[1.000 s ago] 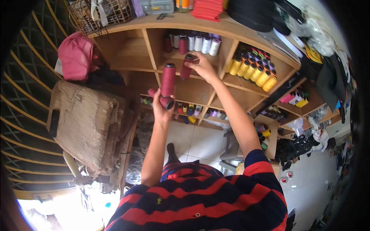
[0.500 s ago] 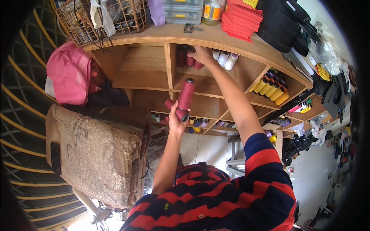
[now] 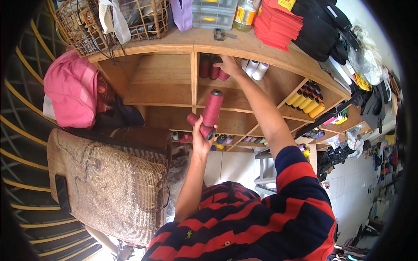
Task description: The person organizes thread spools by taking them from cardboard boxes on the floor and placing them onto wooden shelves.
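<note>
In my left hand are two maroon thread cones. The taller cone stands nearly upright above my fingers, while a smaller cone lies crosswise against my palm. My right hand reaches into the upper middle compartment of the wooden shelf. Its fingers curl over the top of a maroon cone, and its thumb points left. Beside that hand stand other maroon cones to the left and white cones to the right. My fingertips are partly hidden there.
Yellow cones fill the right compartment. Along the shelf top are a wicker basket, clear drawers, a bottle, red sheets and a black buckle. A cloth-covered chair and a pink bag stand left.
The view has shifted slightly. My right hand stays over the maroon cones, its thumb now a little more spread; my left hand still holds its two cones.
</note>
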Action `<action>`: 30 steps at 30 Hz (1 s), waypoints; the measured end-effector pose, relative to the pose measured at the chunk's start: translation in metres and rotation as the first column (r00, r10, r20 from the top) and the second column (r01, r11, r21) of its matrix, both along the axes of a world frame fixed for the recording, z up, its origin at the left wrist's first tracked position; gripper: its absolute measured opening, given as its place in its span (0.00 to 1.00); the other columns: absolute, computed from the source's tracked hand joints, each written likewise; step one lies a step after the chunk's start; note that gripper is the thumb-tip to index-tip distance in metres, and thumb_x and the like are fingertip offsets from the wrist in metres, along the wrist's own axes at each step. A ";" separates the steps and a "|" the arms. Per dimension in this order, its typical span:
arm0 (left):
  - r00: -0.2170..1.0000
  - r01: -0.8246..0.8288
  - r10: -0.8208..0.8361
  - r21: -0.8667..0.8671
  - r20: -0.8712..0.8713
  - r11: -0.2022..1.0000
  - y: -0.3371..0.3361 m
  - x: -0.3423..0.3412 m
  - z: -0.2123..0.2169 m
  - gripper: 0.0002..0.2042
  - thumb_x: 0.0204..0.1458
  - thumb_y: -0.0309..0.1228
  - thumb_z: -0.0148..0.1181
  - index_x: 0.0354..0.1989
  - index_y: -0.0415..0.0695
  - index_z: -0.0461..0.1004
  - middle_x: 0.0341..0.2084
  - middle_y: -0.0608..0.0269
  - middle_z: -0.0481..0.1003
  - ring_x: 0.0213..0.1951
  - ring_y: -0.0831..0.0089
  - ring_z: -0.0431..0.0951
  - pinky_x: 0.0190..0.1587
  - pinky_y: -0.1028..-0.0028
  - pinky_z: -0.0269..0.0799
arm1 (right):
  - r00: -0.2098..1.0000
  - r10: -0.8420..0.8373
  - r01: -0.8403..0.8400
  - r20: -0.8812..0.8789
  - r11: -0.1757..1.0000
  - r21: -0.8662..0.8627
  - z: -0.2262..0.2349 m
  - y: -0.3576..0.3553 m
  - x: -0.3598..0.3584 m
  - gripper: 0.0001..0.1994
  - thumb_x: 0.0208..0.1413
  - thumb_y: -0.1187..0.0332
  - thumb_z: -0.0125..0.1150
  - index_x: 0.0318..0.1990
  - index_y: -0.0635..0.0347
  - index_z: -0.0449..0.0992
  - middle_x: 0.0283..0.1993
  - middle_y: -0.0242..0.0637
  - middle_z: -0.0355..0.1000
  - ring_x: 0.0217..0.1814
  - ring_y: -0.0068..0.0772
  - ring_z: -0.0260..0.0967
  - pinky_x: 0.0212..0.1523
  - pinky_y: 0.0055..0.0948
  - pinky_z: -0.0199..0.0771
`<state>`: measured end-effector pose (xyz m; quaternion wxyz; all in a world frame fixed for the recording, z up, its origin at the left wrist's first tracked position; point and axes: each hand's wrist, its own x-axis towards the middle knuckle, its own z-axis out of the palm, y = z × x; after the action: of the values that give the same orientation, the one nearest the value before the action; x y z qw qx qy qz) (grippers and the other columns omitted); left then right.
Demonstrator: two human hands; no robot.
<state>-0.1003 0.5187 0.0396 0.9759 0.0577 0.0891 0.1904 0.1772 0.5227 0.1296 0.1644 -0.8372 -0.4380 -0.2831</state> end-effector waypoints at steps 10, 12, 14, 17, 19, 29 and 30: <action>0.999 -0.001 0.003 -0.040 0.042 0.999 0.001 0.011 -0.005 0.16 0.53 0.33 0.60 0.47 0.46 0.62 0.46 0.55 0.71 0.50 0.61 0.73 0.34 0.70 0.74 | 0.975 0.111 -0.114 -0.192 0.993 -0.004 -0.010 -0.039 0.005 0.21 0.43 0.68 0.69 0.47 0.61 0.72 0.51 0.51 0.68 0.57 0.55 0.62 0.54 0.43 0.64; 0.999 0.012 -0.011 -0.026 0.043 1.000 0.000 0.014 -0.008 0.16 0.53 0.33 0.60 0.47 0.47 0.62 0.48 0.55 0.70 0.50 0.60 0.73 0.34 0.70 0.74 | 0.947 0.136 -0.117 -0.291 0.990 0.082 -0.013 -0.041 0.002 0.20 0.42 0.72 0.68 0.46 0.61 0.72 0.49 0.51 0.68 0.55 0.55 0.63 0.53 0.43 0.65; 0.998 0.042 -0.040 -0.033 0.051 0.999 -0.003 0.018 -0.009 0.16 0.53 0.33 0.60 0.47 0.47 0.62 0.48 0.55 0.70 0.51 0.59 0.72 0.35 0.69 0.73 | 0.932 0.154 -0.115 -0.327 0.984 0.136 -0.014 -0.046 0.002 0.19 0.42 0.74 0.68 0.45 0.62 0.73 0.47 0.51 0.69 0.52 0.55 0.65 0.51 0.43 0.66; 0.995 0.083 -0.079 -0.065 0.055 0.994 -0.006 0.018 -0.008 0.15 0.53 0.33 0.60 0.46 0.47 0.63 0.49 0.54 0.70 0.52 0.59 0.71 0.35 0.69 0.73 | 0.929 0.192 -0.143 -0.317 0.975 0.169 -0.010 -0.051 -0.002 0.18 0.42 0.74 0.68 0.43 0.63 0.73 0.45 0.50 0.69 0.49 0.53 0.67 0.48 0.42 0.68; 0.996 0.078 -0.075 -0.069 0.047 0.995 -0.008 0.019 -0.007 0.15 0.53 0.33 0.60 0.46 0.47 0.63 0.49 0.54 0.70 0.52 0.60 0.71 0.36 0.69 0.73 | 0.912 0.254 -0.199 -0.323 0.961 0.194 -0.004 -0.052 -0.007 0.17 0.42 0.73 0.68 0.42 0.63 0.73 0.44 0.48 0.69 0.47 0.52 0.68 0.47 0.41 0.69; 0.997 0.078 -0.078 -0.033 0.008 0.996 -0.006 0.023 -0.013 0.15 0.52 0.32 0.61 0.45 0.49 0.64 0.44 0.59 0.71 0.47 0.66 0.71 0.36 0.68 0.71 | 0.832 0.403 -0.445 -0.382 0.895 -0.026 -0.007 -0.015 -0.027 0.17 0.44 0.65 0.68 0.41 0.58 0.73 0.44 0.42 0.66 0.47 0.50 0.67 0.45 0.43 0.70; 0.997 0.079 -0.078 -0.031 0.005 0.996 -0.005 0.023 -0.014 0.15 0.52 0.32 0.61 0.45 0.50 0.64 0.43 0.60 0.71 0.46 0.67 0.71 0.36 0.68 0.71 | 0.836 0.400 -0.455 -0.376 0.888 -0.065 -0.004 -0.012 -0.028 0.17 0.45 0.64 0.68 0.42 0.58 0.73 0.44 0.41 0.66 0.47 0.50 0.67 0.45 0.43 0.70</action>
<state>-0.0775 0.5135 0.0257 0.9836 0.0454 0.0877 0.1507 0.1490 0.5105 0.1253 0.2352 -0.7648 -0.5977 -0.0503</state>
